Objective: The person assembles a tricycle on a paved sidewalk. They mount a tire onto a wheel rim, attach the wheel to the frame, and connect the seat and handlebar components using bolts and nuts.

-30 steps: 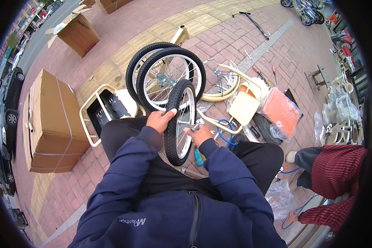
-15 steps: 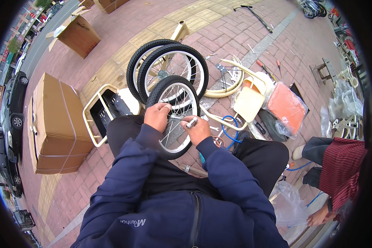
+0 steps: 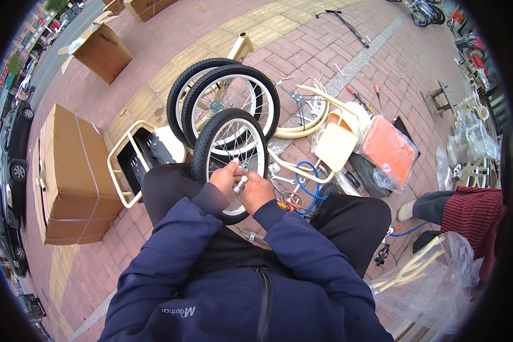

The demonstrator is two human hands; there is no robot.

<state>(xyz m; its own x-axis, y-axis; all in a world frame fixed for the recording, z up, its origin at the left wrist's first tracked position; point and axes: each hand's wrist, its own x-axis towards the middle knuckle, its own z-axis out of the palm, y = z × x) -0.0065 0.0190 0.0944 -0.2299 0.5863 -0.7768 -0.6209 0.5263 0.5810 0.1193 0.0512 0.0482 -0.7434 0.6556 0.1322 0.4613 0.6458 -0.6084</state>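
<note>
In the head view, just below the middle of the frame, a small black-tyred wheel [image 3: 229, 155] stood upright between the person's knees. Both hands were together at its hub. The left hand [image 3: 225, 181] pinched from the left; the right hand [image 3: 255, 192] closed round a short silvery fitting [image 3: 240, 183], apparently an axle piece, though its exact kind was too small to tell. Each hand was gripped on that piece, thumbs nearly touching.

To do this step well, the wheel probably needed to stay braced against the legs so it could not roll, with the fitting held square to the hub and turned by the fingertips, which had to stay out of the thin spokes.

Behind the wheel, towards the upper middle, two larger wheels [image 3: 233, 94] leaned together, almost touching it, so there was little room to push forward. A cream rack [image 3: 132, 165] lay just left of the knee, and a strapped cardboard box [image 3: 68, 176] stood further left. To the right lay a cream frame [image 3: 313, 117], a blue cable [image 3: 309, 181] and loose tools, then an orange bag [image 3: 389, 153]. At the right edge sat another person in a red striped sleeve [image 3: 467, 211]. The freest brick floor [image 3: 171, 51] was in the upper part of the frame.
</note>
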